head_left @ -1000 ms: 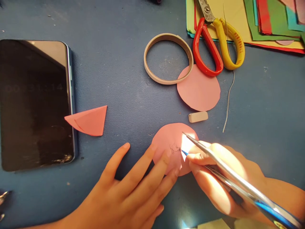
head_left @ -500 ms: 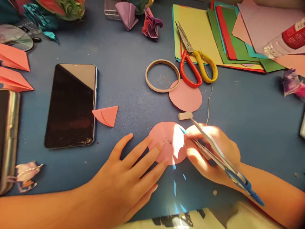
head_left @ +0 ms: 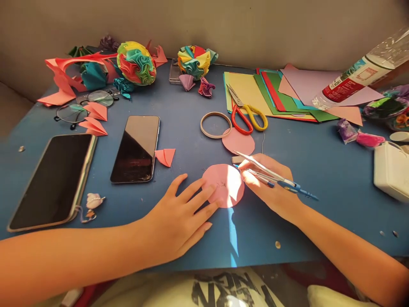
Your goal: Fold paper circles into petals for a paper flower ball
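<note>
Paper was what I had under my hands: a pink paper disc (head_left: 223, 186) lay flat on the blue table (head_left: 319, 170), near its front edge, with a small pencil scribble near its middle. I judged it feather-light, thin and floppy, quick to crease or slide, so pinning it flat with fingertips near the rim seemed the sound way to take it, and lifting it would have meant pinching an edge. My left hand (head_left: 179, 217) lay spread, fingers apart, with the fingertips pressing on the disc's left rim. My right hand (head_left: 271, 187) was closed around a compass (head_left: 275, 177) with silver legs and a blue end, its tip resting at the disc's right edge. A second pink disc (head_left: 238, 143) lay just behind, touching a tape ring (head_left: 215, 124), with an eraser (head_left: 237, 160) between the two discs. Red and yellow scissors (head_left: 247, 115) rested on the edge of a stack of coloured sheets (head_left: 287, 91). As for containers, I saw a plastic bottle (head_left: 354, 76) lying tilted at the far right, contents unclear, and a white box (head_left: 391, 168) whose inside I could not see. Two phones (head_left: 136, 149) lay dark to the left.
</note>
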Motion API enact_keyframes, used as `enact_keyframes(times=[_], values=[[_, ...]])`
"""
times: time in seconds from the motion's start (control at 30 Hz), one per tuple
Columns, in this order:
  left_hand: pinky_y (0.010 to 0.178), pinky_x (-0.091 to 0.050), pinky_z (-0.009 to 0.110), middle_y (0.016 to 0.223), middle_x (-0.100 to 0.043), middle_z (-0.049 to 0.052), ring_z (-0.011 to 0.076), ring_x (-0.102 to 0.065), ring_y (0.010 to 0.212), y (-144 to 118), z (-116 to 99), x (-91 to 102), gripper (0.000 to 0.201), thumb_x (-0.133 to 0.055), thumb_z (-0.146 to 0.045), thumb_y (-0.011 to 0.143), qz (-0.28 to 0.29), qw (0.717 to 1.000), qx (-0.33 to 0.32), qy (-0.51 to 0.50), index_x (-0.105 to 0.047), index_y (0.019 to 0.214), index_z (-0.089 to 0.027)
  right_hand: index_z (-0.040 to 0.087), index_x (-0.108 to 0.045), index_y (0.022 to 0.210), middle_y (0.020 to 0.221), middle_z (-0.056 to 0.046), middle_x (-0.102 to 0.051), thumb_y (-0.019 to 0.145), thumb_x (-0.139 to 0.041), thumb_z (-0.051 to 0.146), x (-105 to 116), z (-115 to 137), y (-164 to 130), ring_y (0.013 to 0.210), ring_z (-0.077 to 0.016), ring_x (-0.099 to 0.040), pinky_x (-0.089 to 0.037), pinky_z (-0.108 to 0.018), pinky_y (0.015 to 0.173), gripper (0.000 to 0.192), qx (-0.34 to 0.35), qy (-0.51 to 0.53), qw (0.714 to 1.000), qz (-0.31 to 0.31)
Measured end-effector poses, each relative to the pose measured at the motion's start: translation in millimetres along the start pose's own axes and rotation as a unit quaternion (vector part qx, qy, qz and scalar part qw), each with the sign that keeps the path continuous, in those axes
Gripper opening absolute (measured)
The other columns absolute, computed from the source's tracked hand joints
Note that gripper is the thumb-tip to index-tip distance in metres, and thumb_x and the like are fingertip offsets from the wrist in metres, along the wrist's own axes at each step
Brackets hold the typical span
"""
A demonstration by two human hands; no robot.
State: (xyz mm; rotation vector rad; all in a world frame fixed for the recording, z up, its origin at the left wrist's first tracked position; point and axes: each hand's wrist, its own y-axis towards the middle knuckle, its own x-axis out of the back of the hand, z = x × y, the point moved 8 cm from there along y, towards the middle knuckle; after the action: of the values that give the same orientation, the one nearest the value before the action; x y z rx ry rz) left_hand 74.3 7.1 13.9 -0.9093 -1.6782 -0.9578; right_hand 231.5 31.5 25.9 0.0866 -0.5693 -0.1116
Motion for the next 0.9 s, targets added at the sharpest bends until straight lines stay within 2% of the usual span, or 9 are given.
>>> enact_keyframes(times=[0.2,0.3,0.47,0.53,0.57,0.63,0.7,0.9], values=[[0.101,-0.024,0.051,0.127,-0.051,0.006,0.0266,-0.043,0.118,-0.8,0.4,-0.6,0.032,-0.042,-0.030,0.089,0.003,1.000,0.005,-0.001,-0.053,0.118,-0.022,0.017,-0.054,0.079,0.063,0.002,-0.050,0.070,-0.055,0.019,-2.4,-16.2,3.2,0.051,-0.0066,-0.044,-0.035,-0.017,0.045,0.009,-0.040,0.104,0.994,-0.007],[0.101,-0.024,0.051,0.128,-0.050,0.005,0.0267,-0.042,0.119,-0.9,0.8,-2.0,0.033,-0.041,-0.031,0.089,0.010,1.000,0.010,-0.001,-0.052,0.119,-0.023,0.016,-0.052,0.078,0.065,0.002,-0.050,0.069,-0.055,0.017,-8.0,-20.8,2.8,0.049,-0.0053,-0.041,-0.033,-0.017,0.043,0.009,-0.054,0.158,0.986,0.000],[0.100,-0.023,0.050,0.129,-0.049,0.005,0.0264,-0.042,0.119,-0.8,1.4,-2.3,0.033,-0.040,-0.031,0.090,0.011,1.000,0.010,-0.009,-0.051,0.120,-0.023,0.016,-0.050,0.073,0.058,0.003,-0.047,0.072,-0.050,0.016,-14.2,-21.5,0.7,0.048,-0.0065,-0.042,-0.033,-0.018,0.043,0.001,-0.052,0.135,0.989,0.026],[0.100,-0.024,0.050,0.129,-0.049,0.005,0.0263,-0.042,0.119,-0.8,1.6,-2.3,0.033,-0.040,-0.031,0.090,0.011,1.000,0.009,-0.009,-0.052,0.119,-0.023,0.017,-0.049,0.074,0.059,0.003,-0.048,0.075,-0.048,0.016,-9.4,-14.6,-1.5,0.049,-0.0070,-0.044,-0.033,-0.018,0.043,0.002,-0.014,0.071,0.997,0.014],[0.100,-0.024,0.050,0.129,-0.049,0.005,0.0265,-0.042,0.119,-0.9,1.7,-2.4,0.033,-0.040,-0.031,0.090,0.011,1.000,0.009,-0.009,-0.052,0.119,-0.023,0.017,-0.049,0.075,0.060,0.003,-0.050,0.076,-0.048,0.016,-5.5,-6.4,-3.4,0.049,-0.0072,-0.045,-0.035,-0.019,0.044,0.002,0.029,0.023,0.999,-0.001],[0.100,-0.024,0.050,0.129,-0.050,0.005,0.0268,-0.042,0.118,-0.9,1.9,-2.7,0.033,-0.040,-0.032,0.089,0.013,1.000,0.009,-0.008,-0.052,0.119,-0.023,0.018,-0.050,0.078,0.063,0.002,-0.053,0.076,-0.048,0.015,1.5,14.3,-10.8,0.051,-0.0072,-0.048,-0.037,-0.019,0.047,0.004,0.136,-0.069,0.987,-0.041],[0.100,-0.024,0.051,0.129,-0.049,0.005,0.0271,-0.042,0.118,-1.0,1.9,-2.9,0.034,-0.040,-0.032,0.089,0.014,1.000,0.008,-0.008,-0.052,0.120,-0.022,0.019,-0.049,0.082,0.065,0.002,-0.054,0.077,-0.047,0.013,3.5,27.9,-18.7,0.053,-0.0073,-0.050,-0.040,-0.020,0.051,0.008,0.203,-0.110,0.971,-0.063],[0.099,-0.024,0.052,0.129,-0.050,0.006,0.0272,-0.042,0.119,-1.3,2.1,-3.9,0.034,-0.039,-0.032,0.090,0.016,1.000,0.003,-0.006,-0.051,0.120,-0.022,0.020,-0.047,0.081,0.064,0.002,-0.055,0.078,-0.043,0.012,-9.1,18.4,-21.2,0.055,-0.0101,-0.054,-0.043,-0.022,0.051,0.010,0.195,-0.095,0.976,-0.009]])
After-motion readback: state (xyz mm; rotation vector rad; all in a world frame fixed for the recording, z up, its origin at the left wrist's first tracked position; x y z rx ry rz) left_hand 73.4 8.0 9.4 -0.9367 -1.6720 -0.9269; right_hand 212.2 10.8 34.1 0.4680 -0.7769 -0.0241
